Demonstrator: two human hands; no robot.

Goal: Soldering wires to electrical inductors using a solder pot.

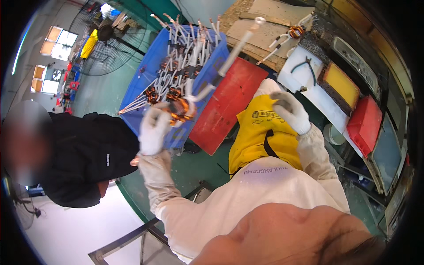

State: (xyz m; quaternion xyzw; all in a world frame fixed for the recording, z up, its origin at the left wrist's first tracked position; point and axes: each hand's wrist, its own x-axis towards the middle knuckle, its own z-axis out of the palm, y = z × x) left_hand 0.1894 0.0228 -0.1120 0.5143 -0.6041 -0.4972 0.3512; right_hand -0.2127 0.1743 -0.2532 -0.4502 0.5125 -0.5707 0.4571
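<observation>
My left hand, in a white glove, grips a copper-wound coil at the near edge of a blue bin. White-sleeved leads stick out of the coil; one long lead points up and away with a bare end. My right hand, in a white glove with darkened fingertips, hovers by the yellow apron on my lap. Its fingers are loosely bent and apart, with nothing seen in them. Similar coils with white leads fill the blue bin.
A red board lies beside the bin. On the bench at right are another coil, pliers, a yellow block and a red tray. A person in black is at left; behind stands a large fan.
</observation>
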